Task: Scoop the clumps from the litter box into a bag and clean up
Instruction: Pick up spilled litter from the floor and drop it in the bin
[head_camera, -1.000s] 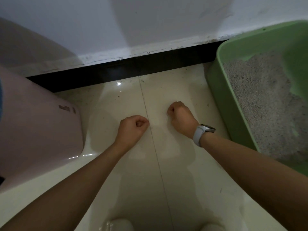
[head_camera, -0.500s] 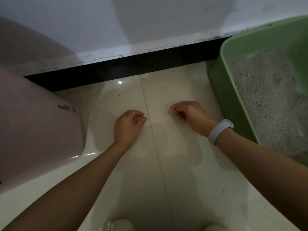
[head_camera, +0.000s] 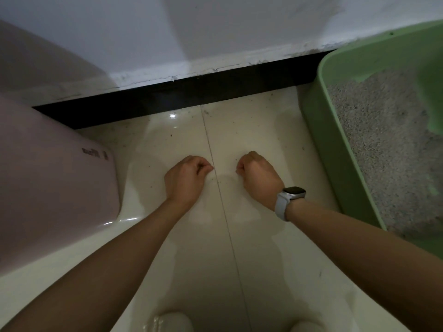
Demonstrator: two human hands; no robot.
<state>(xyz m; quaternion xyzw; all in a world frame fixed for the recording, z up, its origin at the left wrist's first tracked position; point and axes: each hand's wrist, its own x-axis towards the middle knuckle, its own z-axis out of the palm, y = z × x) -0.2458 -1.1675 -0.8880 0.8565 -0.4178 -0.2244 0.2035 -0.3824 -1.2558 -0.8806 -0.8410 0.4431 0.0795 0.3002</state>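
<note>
Resting beside litter box [head_camera: 335, 149], curled hands [head_camera: 184, 178].

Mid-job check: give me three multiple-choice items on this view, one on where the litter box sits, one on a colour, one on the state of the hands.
1. Where is the litter box?
A. To the right of both hands, by the wall
B. Between the hands
C. To the left of the left hand

2. What colour is the litter box?
A. Blue
B. Green
C. Red

3. What are the left hand and right hand doing?
A. Holding a scoop
B. Spread flat inside the litter
C. Fingers curled, over the floor, holding nothing visible

Answers:
1. A, its wall runs along the right edge, meeting the dark skirting.
2. B, its rim and wall are pale green around grey litter.
3. C, both hands are fists above the tile, with no tool in view.
</note>
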